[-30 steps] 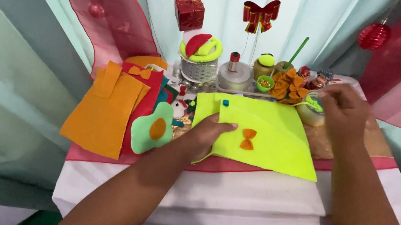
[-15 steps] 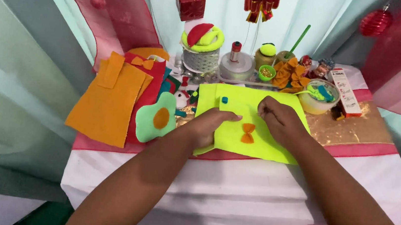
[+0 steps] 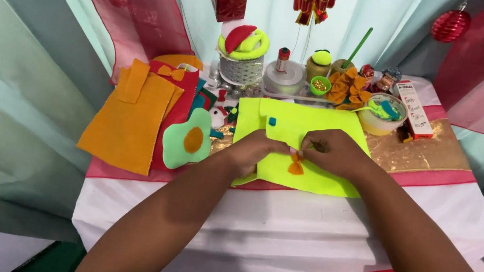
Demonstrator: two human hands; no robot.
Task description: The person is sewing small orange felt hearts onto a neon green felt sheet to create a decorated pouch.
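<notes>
A neon yellow felt sheet [image 3: 314, 128] lies on the table in front of me. On it sits a small orange felt bow [image 3: 295, 167], partly covered by my fingers. My left hand [image 3: 255, 150] rests on the sheet's left part, its fingertips pinching at the bow. My right hand [image 3: 331, 152] comes from the right and its fingertips also pinch the top of the bow. A tiny blue felt square [image 3: 271, 121] lies on the sheet above my hands.
Orange felt pieces [image 3: 130, 118] and a green egg-shaped felt piece [image 3: 186, 139] lie at the left. At the back stand a wire basket [image 3: 240, 68], a round white container [image 3: 284, 77], orange bows [image 3: 346, 87], a bowl [image 3: 382, 115] and a narrow box [image 3: 414, 109].
My right hand came back from the bowl at the far right to the middle of the yellow sheet. Both hands have now closed in on the orange bow.
</notes>
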